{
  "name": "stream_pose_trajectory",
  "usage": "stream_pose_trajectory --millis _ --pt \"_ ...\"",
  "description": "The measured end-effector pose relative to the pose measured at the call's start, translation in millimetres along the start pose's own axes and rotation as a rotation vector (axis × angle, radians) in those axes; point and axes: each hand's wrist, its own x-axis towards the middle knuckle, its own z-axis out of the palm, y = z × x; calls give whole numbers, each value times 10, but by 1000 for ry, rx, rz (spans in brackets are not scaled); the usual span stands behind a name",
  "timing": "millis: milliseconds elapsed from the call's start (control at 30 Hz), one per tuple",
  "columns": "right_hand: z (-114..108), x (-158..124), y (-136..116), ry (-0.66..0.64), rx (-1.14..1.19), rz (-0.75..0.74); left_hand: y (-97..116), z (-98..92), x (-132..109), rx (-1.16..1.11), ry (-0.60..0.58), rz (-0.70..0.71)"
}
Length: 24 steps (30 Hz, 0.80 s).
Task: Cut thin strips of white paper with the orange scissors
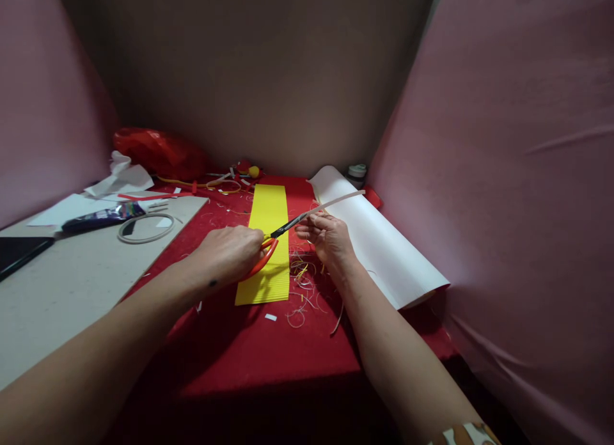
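Over a red cloth [268, 362], in the head view, both hands work close together; the left hand [235, 248] is closed around the orange handles of the scissors [280, 231], whose blades point away to the right; the right hand [330, 237] pinches a pale strip [345, 200] between thumb and fingers, the strip's near end at the blade tips and its far end rising out past the fingers — whether the blades have bitten into it I cannot tell.

Beneath the scissors and beside the left hand lies a yellow sheet [271, 202], ridged across; a red sheet [300, 192] lies next to it, ahead of the right hand; below the right hand, thin offcuts [302, 275] lie tangled on the cloth, with a small white chip [271, 317] nearer the body.

Right of the right hand a large white sheet [378, 240] lies slantwise, its edge curled; a cup [357, 171] stands beyond it.

Left of the left hand is a pale board [110, 266] bearing a tube [103, 218], a coil [144, 241] and a flat black thing [22, 253]; farther off, beyond that hand, sits a red bag [160, 151] — crumpled and shiny.
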Motion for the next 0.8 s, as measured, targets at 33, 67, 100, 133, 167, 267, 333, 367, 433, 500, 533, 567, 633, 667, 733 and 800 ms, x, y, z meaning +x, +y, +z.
stream_pose_trajectory --millis 33,67,100,133,167,267,333,367,433,500,533,567,633,667,733,800 --pt "-5 2 -7 -4 -8 -10 2 -1 -3 -5 0 1" --pt "-9 3 -12 -13 -16 -15 5 -4 -4 -11 -1 -1" --pt "-10 3 -14 -23 -17 -17 9 -6 -5 -18 -1 -4" --pt "-9 2 -15 -34 -13 -16 12 -9 -4 -25 -1 -5" --pt "-8 0 -15 -40 -3 -12 14 -11 -2 -31 -1 -8" --pt "-1 -3 -11 -45 31 15 12 -10 6 -33 2 -6" --pt "3 -2 -8 -43 55 29 5 -2 11 -30 2 -3" --pt "3 0 -6 -46 67 31 0 3 13 -26 -1 1" --pt "1 4 0 -53 84 27 -9 14 17 -11 -12 9" --pt "-2 11 11 -62 90 24 -15 26 18 10 -24 12" --pt "-4 14 17 -66 90 24 -16 31 18 20 -24 15" --pt "-5 17 24 -72 87 24 -15 34 18 27 -21 20" --pt "-6 20 36 -87 74 22 -10 35 17 31 -11 29" --pt "-5 20 40 -94 66 20 -6 34 18 28 -9 30" --pt "0 18 43 -105 58 17 4 30 23 11 -10 19" --pt "8 12 39 -114 66 13 9 33 34 -10 -7 6"
